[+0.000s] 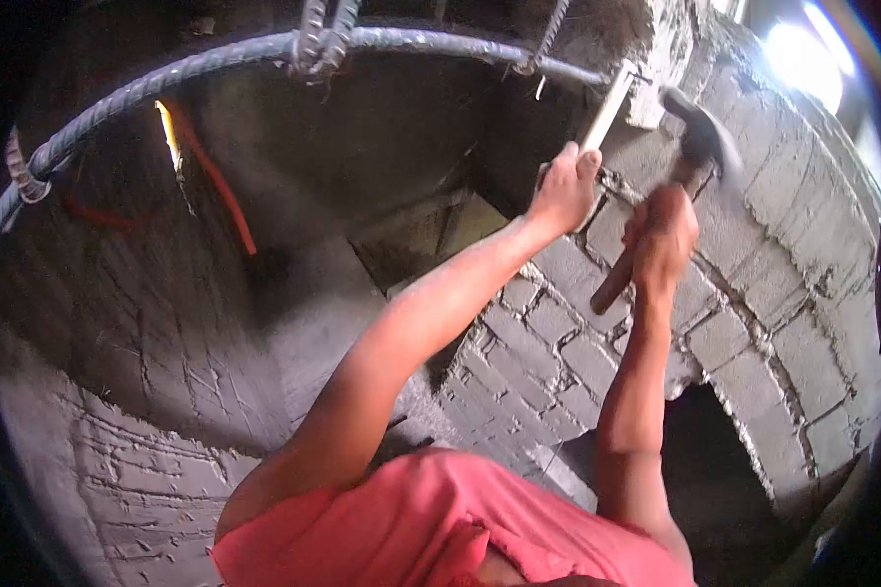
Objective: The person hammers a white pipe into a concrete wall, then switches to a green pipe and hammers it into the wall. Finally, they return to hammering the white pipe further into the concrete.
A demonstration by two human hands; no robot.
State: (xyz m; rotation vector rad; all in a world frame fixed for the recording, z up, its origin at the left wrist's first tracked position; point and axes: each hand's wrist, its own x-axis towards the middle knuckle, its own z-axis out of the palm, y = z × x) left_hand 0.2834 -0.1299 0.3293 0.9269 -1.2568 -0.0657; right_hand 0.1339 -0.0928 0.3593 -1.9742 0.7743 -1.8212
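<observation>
Raised toward the upper right, my left hand (566,188) is closed around the lower end of a pale, narrow strip (609,110). The strip's top reaches a small dark nail or wire (641,78) beside the rough wall edge. My right hand (664,231) grips the handle of a claw hammer (697,137). The hammer's head is a little to the right of the strip, apart from it and slightly blurred. Its handle end sticks out below my right hand.
A thick curved rebar (411,40) crosses the top, with bars tied to it. A brick wall (744,284) with rough mortar curves along the right, above a dark opening (710,460). An orange strip (223,186) hangs at left. A bright lamp (803,64) shines at upper right.
</observation>
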